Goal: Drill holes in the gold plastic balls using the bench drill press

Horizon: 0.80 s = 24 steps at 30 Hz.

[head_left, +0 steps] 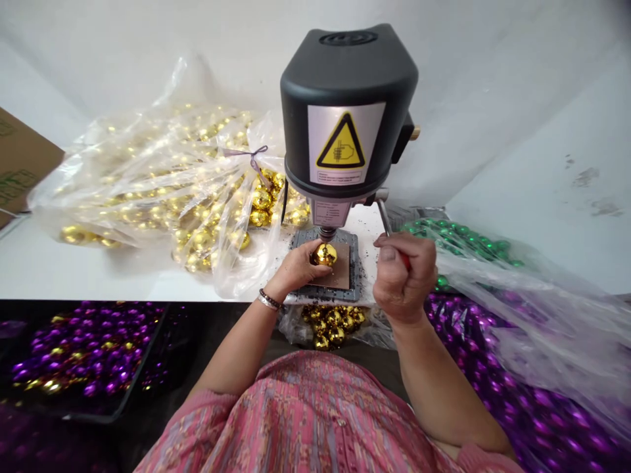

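The left hand [296, 266] is clamped around a gold bauble [326, 254], curled snugly over the ball so that it sits centred on a brown pad [342, 270], on the grey base plate [305, 238] of a bench drill [348, 112] and right beneath the chuck [325, 232] (whether they touch is too close to tell). The right hand [404, 276] is a tight fist on the red-gripped metal feed lever [386, 217], a firm, controlled hold. A clear plastic bag of gold baubles [162, 190] lies on the white tabletop [123, 272] to the far left, green baubles [458, 238] lie far right, and a smaller gold heap [332, 325] sits near the tabletop's edge
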Motion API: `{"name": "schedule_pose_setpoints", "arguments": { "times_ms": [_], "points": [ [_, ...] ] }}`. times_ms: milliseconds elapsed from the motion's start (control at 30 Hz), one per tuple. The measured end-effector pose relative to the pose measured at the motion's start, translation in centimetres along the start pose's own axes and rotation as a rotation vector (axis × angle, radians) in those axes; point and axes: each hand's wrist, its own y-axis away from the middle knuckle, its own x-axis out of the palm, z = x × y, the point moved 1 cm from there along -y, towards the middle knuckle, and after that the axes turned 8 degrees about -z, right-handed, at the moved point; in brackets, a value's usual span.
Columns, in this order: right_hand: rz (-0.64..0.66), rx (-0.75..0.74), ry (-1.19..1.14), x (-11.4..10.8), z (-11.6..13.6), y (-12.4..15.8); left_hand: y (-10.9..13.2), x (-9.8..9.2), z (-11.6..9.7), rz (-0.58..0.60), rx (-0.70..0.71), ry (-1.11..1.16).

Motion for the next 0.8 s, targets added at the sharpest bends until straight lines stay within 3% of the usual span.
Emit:
{"name": "schedule_pose_setpoints", "arguments": {
  "times_ms": [167,267,367,467,600,800],
  "points": [
    [-0.021,-0.019,-0.066,0.4,-2.1,2.3,0.3,0.0,-0.3,-0.009,-0.004,-0.022],
    [-0.028,-0.010,-0.079,0.5,-1.8,2.4,0.3,0.1,-0.2,-0.021,-0.022,-0.024],
    [-0.047,0.036,-0.040,0.4,-0.1,0.0,0.3,0.2,0.1,-0.013,-0.037,-0.002],
    [-0.030,0.163,0.058,0.4,1.9,-4.5,0.3,0.4,0.3,-0.024,-0.053,0.025],
    [0.050,0.392,0.063,1.2,2.6,-9.3,0.9,0.5,0.2,-0.069,-0.047,-0.010],
    [0.054,0.403,-0.008,1.6,2.2,-9.6,4.1,-0.1,0.0,-0.113,0.051,-0.004]
  ]
}}
